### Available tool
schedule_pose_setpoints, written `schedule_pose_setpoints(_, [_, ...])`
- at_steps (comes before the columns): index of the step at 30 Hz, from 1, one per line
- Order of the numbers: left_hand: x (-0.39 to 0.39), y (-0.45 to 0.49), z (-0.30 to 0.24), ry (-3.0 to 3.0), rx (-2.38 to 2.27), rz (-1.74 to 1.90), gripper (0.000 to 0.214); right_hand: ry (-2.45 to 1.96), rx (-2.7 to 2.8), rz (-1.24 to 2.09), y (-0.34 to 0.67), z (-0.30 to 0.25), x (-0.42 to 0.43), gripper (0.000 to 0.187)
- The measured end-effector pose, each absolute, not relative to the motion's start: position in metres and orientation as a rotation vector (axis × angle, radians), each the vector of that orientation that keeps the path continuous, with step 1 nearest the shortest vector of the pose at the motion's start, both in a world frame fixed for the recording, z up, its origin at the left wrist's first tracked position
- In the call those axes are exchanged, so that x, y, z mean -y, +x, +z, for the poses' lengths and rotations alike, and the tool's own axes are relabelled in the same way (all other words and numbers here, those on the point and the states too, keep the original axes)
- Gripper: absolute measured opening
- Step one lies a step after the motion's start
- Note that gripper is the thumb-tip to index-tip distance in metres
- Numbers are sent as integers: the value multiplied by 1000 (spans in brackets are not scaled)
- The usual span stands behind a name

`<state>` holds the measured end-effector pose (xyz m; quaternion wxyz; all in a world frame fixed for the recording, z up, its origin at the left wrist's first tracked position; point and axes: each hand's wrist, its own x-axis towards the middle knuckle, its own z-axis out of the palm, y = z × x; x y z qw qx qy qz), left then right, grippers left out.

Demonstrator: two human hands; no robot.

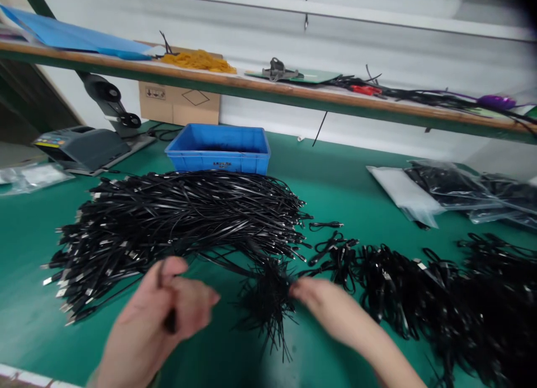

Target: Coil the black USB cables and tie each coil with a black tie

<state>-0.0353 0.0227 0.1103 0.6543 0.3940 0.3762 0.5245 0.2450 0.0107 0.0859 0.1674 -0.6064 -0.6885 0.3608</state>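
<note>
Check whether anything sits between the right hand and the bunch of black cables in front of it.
Nothing visible does: the right hand already touches the bunch of black cables, its fingers against the bunch's right side.

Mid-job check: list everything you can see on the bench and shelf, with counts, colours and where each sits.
Loose cables with metal plugs: one large heap, black, bench centre
Coiled cables: many, black, bench right
Clear plastic bags of cables: several, black contents, bench back right
Open plastic crate: one, blue, behind heap
Dispensing machine: one, grey, bench back left
Cardboard box: one, brown, under shelf
Plastic folder: one, blue, shelf left
Rubber bands: one pile, yellow, shelf
Left hand: one, pinching thin black cable, front left
Right hand: one, touching tuft of black cable ends, front right
</note>
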Motion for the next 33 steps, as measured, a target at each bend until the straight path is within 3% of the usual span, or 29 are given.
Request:
schedule_pose_setpoints(3, [-33,-9,110,1354,-1036,779,17,-1413,2015,1650,218,97,3,23])
schedule_pose_setpoints(6, [-31,5,102,1548,-947,280,23,-1345,1785,1604,216,107,0,18])
schedule_pose_setpoints(8, [-25,8,96,1424,-801,151,28,-1360,1607,1521,221,105,-5,15])
schedule_pose_setpoints(12, [-23,6,85,1075,-586,257,34,-1231,1211,1934,222,89,-8,30])
schedule_pose_setpoints(16, [-36,6,77,976,-791,463,36,-1113,872,2198,214,77,-3,29])
schedule_pose_setpoints(20, [-40,10,72,853,-977,539,40,-896,766,2066,208,72,-4,23])
schedule_pose_setpoints(24, [-26,23,64,638,-882,507,35,-784,620,1917,204,67,-13,27])
schedule_pose_setpoints(30, [-8,47,47,524,-693,450,35,-791,327,1820,189,61,-23,19])
schedule_pose_setpoints(33, [-12,51,42,536,-753,558,36,-809,180,1830,183,62,-26,26])
